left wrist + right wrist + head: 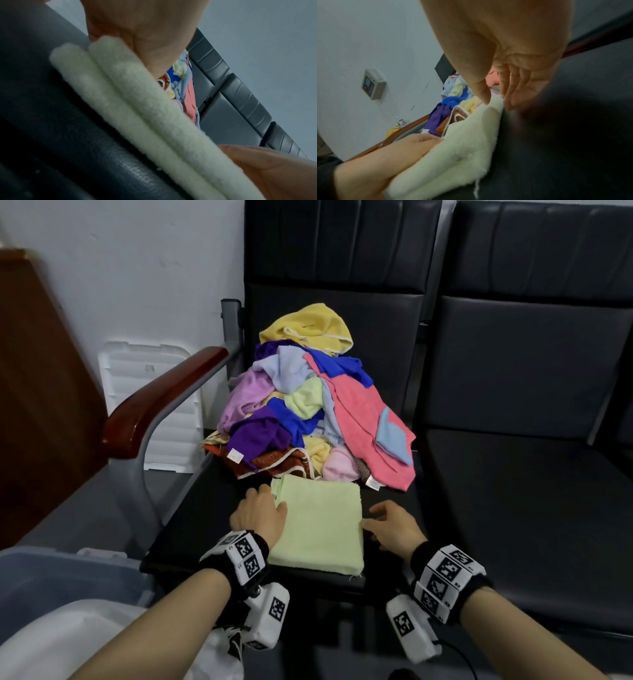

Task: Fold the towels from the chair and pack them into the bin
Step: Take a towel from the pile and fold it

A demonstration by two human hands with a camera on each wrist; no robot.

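Lying flat on the front of the black chair seat (394,577), a folded pale green towel (318,525) sits between both hands. Left hand (258,515) rests on the towel's left edge, thumb on top; the left wrist view shows the palm against two stacked folds, so it grips that edge. Right hand (394,529) is at the right edge, fingers straight and relaxed, thumb tip touching the cloth, holding nothing. Pile of unfolded towels (308,405), yellow, blue, purple, pink and orange, is heaped just behind the folded one. Translucent bin (51,577) stands at lower left, beside the chair. Wooden armrest (164,402) at left.
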